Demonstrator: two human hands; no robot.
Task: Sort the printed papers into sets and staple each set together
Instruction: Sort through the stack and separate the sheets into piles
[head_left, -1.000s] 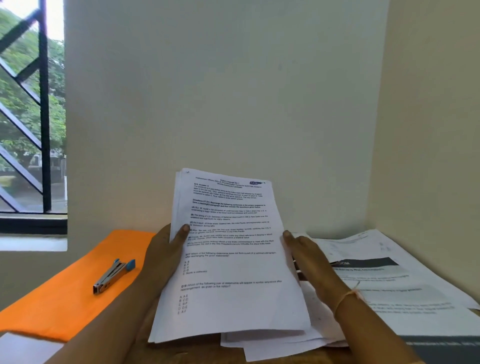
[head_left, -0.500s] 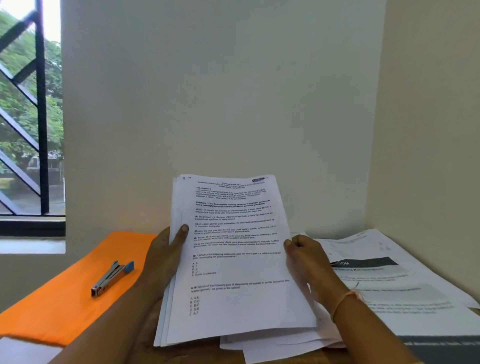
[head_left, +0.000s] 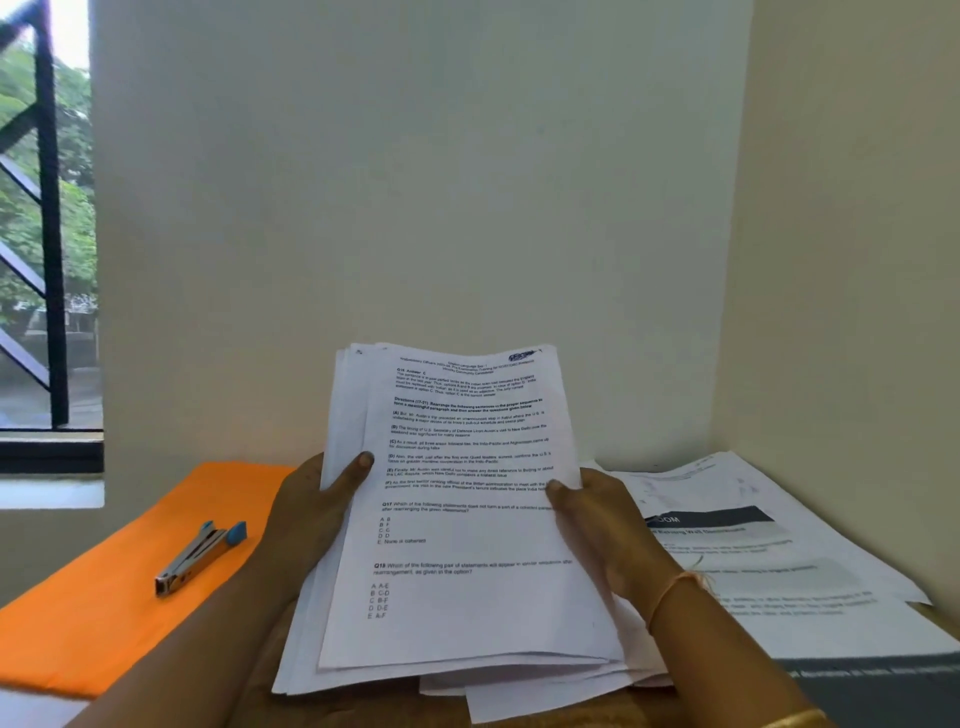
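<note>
At the far left a window with a black metal grille (head_left: 49, 260) looks out on green trees. Below and to its right, a flat orange cover (head_left: 93, 613) lies over the left part of the table. A small silver metal stapler with blue plastic ends (head_left: 200, 556) lies on it at a slant, well apart from the hands and touched by neither. Just right of the cover, the left hand (head_left: 311, 519) grips the left edge of a stack of white printed papers (head_left: 467, 530). Its thumb lies across the front sheet; its fingers are behind the sheets, out of sight. The stack is in the middle of the scene between the two hands, tilted up toward the camera, its top edge against the pale far wall. The sheets are fanned a little at the left and bottom edges. The front page shows black typed questions with lettered answer options. The stack's lower edge is low over a few loose white sheets (head_left: 524, 699) on the near table; whether it touches them cannot be told. The right hand (head_left: 608, 525) pinches the stack's right edge, thumb tip on the front and fingers hidden behind. A thin pale thread band (head_left: 675, 587) circles its wrist. To the right, more printed white pages (head_left: 769, 561), one with a dark header band, lie spread flat on the table toward the right wall.
</note>
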